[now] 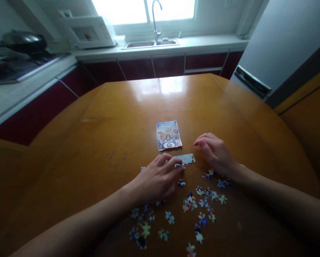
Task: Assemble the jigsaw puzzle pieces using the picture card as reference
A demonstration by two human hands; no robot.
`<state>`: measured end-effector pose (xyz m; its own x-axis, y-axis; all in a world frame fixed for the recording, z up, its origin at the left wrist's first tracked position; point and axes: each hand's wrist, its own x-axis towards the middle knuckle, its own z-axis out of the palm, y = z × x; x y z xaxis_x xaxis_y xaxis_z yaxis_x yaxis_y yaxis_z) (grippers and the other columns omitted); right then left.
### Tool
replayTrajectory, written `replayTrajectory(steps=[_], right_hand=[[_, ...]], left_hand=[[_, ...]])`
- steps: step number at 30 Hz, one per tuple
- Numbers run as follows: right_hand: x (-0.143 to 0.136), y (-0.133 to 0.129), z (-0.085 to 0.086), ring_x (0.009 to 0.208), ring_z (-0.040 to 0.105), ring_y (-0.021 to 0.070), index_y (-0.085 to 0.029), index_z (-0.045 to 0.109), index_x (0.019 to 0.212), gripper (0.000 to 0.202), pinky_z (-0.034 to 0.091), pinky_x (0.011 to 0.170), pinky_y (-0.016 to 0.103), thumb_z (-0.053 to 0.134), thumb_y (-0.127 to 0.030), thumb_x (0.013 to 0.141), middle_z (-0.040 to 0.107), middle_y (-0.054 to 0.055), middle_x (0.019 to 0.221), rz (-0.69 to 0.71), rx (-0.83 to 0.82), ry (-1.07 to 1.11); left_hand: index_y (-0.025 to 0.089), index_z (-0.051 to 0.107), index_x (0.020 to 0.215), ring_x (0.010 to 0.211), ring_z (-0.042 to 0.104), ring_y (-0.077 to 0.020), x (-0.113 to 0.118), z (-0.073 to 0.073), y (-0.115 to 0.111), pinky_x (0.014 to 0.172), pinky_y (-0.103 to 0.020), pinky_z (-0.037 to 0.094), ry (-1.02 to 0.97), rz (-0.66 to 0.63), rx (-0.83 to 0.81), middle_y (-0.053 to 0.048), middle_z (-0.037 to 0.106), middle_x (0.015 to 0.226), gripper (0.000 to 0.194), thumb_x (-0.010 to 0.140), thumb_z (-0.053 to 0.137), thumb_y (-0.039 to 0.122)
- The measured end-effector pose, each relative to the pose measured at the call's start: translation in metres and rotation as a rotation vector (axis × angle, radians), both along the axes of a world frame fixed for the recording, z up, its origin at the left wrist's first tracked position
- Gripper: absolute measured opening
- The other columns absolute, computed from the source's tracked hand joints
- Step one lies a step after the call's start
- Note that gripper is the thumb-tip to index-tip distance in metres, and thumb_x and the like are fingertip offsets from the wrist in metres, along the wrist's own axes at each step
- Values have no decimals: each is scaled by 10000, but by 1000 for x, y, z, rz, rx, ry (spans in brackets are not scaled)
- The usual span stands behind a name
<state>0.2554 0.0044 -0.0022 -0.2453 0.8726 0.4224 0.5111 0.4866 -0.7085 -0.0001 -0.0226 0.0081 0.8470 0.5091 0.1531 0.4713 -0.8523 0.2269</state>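
Observation:
My left hand (158, 176) reaches over the near middle of the table, fingers bent down at a joined strip of jigsaw puzzle (188, 158). Its fingertips press on a puzzle piece (180, 166) at the strip's lower edge; the palm hides part of the strip and some loose pieces. To the right of the strip, my right hand (216, 151) rests with fingers curled together and the thumb against them, nothing visible in it. Just beyond the strip lies a small picture sheet (168, 135) with a blue cartoon character.
Loose puzzle pieces (190, 202) lie scattered near me, between and below my forearms. The wooden table (117, 117) extends toward a counter with a sink (141, 44). A microwave (87, 33) and a pan (24, 41) are at left, a fridge (280, 43) at right.

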Motion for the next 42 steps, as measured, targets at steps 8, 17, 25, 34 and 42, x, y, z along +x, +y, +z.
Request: replayTrajectory(steps=[8,17,25,34,42], right_hand=[[0,-1,-1,904,604,203,-207,691,880,308,469,811,383,430,-293,1020,669,67,905,-40,71,117],[9,4,8,900,619,215,-219,683,850,330,473,814,384,427,-342,1017,674,62,896,-167,75,184],[20,9,20,880,627,220,-224,684,829,363,470,803,390,410,-377,1012,685,63,886,-230,106,167],[15,-23,56,870,646,220,-233,701,848,299,477,759,375,466,-352,990,708,57,909,-240,45,117],[0,-54,67,864,668,240,-242,723,868,236,473,687,371,534,-355,955,739,58,909,-268,-29,103]], left_hand=[[195,548,1181,1141,440,-265,1,9,3,1012,-467,430,-237,105,-63,-98,528,1232,290,901,490,150],[201,556,1140,1057,510,-222,-30,41,13,928,-407,442,-413,375,-9,-63,589,1102,197,947,518,185],[209,589,1109,1033,534,-217,-63,27,-25,893,-394,451,-371,440,-41,-52,615,1074,167,948,554,182],[229,593,1118,1048,543,-210,-63,23,-63,899,-395,477,-391,477,-190,-48,622,1081,162,968,545,192],[218,617,1087,1032,556,-210,-67,15,-61,888,-388,487,-427,481,-139,-52,640,1064,150,955,557,182]])
